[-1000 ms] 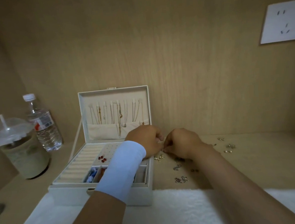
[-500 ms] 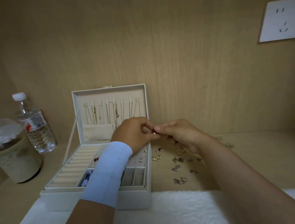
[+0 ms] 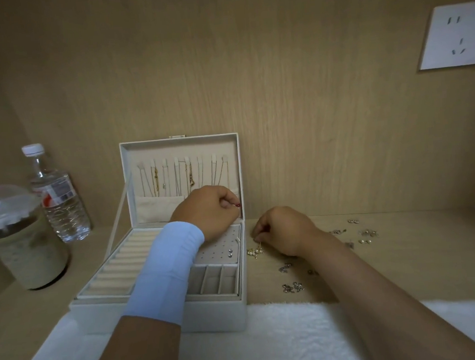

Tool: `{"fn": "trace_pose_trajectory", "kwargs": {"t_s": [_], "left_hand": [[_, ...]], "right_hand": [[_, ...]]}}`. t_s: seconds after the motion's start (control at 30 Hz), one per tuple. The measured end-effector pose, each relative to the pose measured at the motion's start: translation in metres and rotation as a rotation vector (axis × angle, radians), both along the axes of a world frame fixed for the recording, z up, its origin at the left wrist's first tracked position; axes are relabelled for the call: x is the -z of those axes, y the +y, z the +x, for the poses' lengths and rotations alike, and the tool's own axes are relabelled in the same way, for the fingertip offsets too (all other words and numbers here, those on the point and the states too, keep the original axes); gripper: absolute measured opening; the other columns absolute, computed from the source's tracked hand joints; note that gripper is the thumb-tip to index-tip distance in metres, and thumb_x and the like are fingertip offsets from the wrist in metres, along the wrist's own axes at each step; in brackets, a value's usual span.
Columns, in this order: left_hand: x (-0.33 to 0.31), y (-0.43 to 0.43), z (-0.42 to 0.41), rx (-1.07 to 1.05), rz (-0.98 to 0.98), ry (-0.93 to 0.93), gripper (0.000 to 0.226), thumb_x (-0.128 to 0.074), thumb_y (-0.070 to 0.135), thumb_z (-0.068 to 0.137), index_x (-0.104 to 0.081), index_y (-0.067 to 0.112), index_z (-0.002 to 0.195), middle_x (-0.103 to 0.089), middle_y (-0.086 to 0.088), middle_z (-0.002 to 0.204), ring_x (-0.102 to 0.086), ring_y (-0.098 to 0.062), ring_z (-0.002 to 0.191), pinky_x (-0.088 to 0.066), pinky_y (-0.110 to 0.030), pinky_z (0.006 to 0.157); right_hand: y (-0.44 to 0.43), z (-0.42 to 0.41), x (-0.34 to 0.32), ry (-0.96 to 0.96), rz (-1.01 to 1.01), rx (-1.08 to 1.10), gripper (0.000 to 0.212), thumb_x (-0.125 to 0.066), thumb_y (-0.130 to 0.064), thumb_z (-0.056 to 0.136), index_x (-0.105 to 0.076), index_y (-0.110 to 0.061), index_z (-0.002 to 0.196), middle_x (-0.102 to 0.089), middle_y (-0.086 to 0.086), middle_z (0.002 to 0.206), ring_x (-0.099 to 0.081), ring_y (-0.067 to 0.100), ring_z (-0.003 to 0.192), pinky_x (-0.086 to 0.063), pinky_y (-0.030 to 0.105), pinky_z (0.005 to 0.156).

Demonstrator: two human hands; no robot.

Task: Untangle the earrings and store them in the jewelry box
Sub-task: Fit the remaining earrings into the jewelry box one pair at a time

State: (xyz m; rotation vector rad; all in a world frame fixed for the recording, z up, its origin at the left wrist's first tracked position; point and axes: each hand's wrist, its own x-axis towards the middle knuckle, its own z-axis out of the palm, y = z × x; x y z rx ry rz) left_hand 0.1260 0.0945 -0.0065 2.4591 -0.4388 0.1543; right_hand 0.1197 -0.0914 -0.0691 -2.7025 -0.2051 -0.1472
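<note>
Over jewelry box (image 3: 213,315), left hand (image 3: 207,211) pinches red earring (image 3: 238,205) to stow it; right hand (image 3: 283,230) pinches gold tangle (image 3: 255,251), likely next.

Home desk nook: wood-panel wall (image 3: 280,90), wall socket (image 3: 453,36), water bottle (image 3: 60,201), iced drink cup (image 3: 17,236).

light: dim, warm, even | shadows: soft | glare: none | edges: wide-angle bowing | focus: slightly soft

Matt wood desk (image 3: 410,262); shiny metal earrings (image 3: 293,287); fluffy cloth (image 3: 288,344).
</note>
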Motion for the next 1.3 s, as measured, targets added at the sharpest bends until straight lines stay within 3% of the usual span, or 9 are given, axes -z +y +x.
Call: {"fn": "trace_pose_trajectory", "kwargs": {"t_s": [0.17,0.27,0.4,0.53,0.63,0.73,0.9,1.17,1.3], "left_hand": [[0.000,0.004,0.002,0.047,-0.031,-0.002,0.030,-0.051,0.021,0.086,-0.071,0.042,0.092,-0.072,0.017,0.095,-0.065,-0.008,0.095,-0.052,-0.035,0.095],[-0.003,0.008,0.002,0.051,-0.065,-0.010,0.030,-0.053,0.016,0.086,-0.072,0.038,0.090,-0.071,0.016,0.095,-0.064,-0.007,0.095,-0.051,-0.032,0.095],[-0.010,0.017,-0.005,0.073,-0.171,-0.013,0.024,-0.057,0.013,0.089,-0.075,0.028,0.096,-0.072,0.010,0.090,-0.065,-0.006,0.092,-0.047,-0.019,0.082],[-0.014,0.038,-0.012,0.127,-0.252,-0.005,0.009,-0.069,0.024,0.088,-0.076,0.027,0.093,-0.074,0.004,0.084,-0.068,-0.008,0.083,-0.052,-0.023,0.079],[-0.012,0.056,-0.017,0.158,-0.292,-0.004,0.009,-0.072,0.024,0.087,-0.077,0.026,0.094,-0.074,0.006,0.082,-0.063,0.003,0.071,-0.048,-0.014,0.070],[-0.007,0.068,-0.022,0.158,-0.364,0.003,0.010,-0.070,0.018,0.089,-0.077,0.021,0.095,-0.074,0.006,0.079,-0.062,0.008,0.066,-0.044,-0.005,0.062],[-0.001,0.085,-0.018,0.105,-0.479,0.072,0.011,-0.065,0.022,0.092,-0.076,0.020,0.092,-0.074,0.001,0.078,-0.058,-0.006,0.060,-0.048,-0.015,0.057],[0.003,0.119,0.000,0.060,-0.658,0.138,0.009,-0.066,0.016,0.092,-0.074,0.019,0.089,-0.070,0.005,0.068,-0.055,-0.008,0.056,-0.048,-0.021,0.053],[0.006,0.131,0.008,-0.003,-0.738,0.110,0.011,-0.065,0.014,0.093,-0.075,0.019,0.096,-0.068,0.004,0.068,-0.055,-0.009,0.056,-0.047,-0.020,0.051]], "right_hand": [[-0.004,0.000,-0.010,-0.053,0.249,0.050,0.014,-0.068,-0.026,0.091,-0.078,-0.025,0.081,-0.073,-0.018,0.085,-0.066,0.002,0.086,-0.055,0.033,0.084],[0.001,-0.009,-0.032,-0.073,0.528,-0.006,0.013,-0.068,-0.018,0.094,-0.076,-0.018,0.083,-0.070,-0.013,0.077,-0.060,-0.010,0.060,-0.047,0.018,0.065],[0.019,-0.026,-0.059,-0.025,0.863,-0.077,0.012,-0.065,-0.011,0.097,-0.074,-0.003,0.096,-0.075,0.010,0.086,-0.055,0.013,0.043,-0.041,0.015,0.042],[0.042,-0.036,-0.069,-0.013,0.999,-0.071,0.011,-0.068,-0.010,0.094,-0.075,-0.002,0.097,-0.073,0.005,0.077,-0.048,0.007,0.040,-0.034,0.013,0.037],[0.057,-0.041,-0.069,0.021,1.006,-0.079,0.014,-0.074,-0.016,0.090,-0.077,-0.004,0.096,-0.069,-0.006,0.063,-0.044,0.000,0.039,-0.032,0.012,0.038],[0.071,-0.044,-0.072,0.041,1.021,-0.092,0.021,-0.076,-0.018,0.088,-0.076,0.000,0.099,-0.073,0.003,0.076,-0.049,-0.003,0.038,-0.034,0.007,0.040],[0.087,-0.031,-0.071,0.045,0.953,-0.127,0.015,-0.077,-0.026,0.086,-0.080,-0.014,0.095,-0.074,-0.005,0.072,-0.042,0.008,0.047,-0.034,0.019,0.042],[0.128,0.003,-0.080,-0.070,0.818,-0.220,0.009,-0.076,-0.011,0.086,-0.079,-0.007,0.094,-0.071,-0.013,0.065,-0.059,-0.006,0.052,-0.043,0.008,0.052],[0.137,0.020,-0.083,-0.131,0.640,-0.218,0.006,-0.077,-0.017,0.087,-0.076,-0.011,0.087,-0.073,0.001,0.073,-0.060,0.011,0.049,-0.047,0.022,0.049]]}}
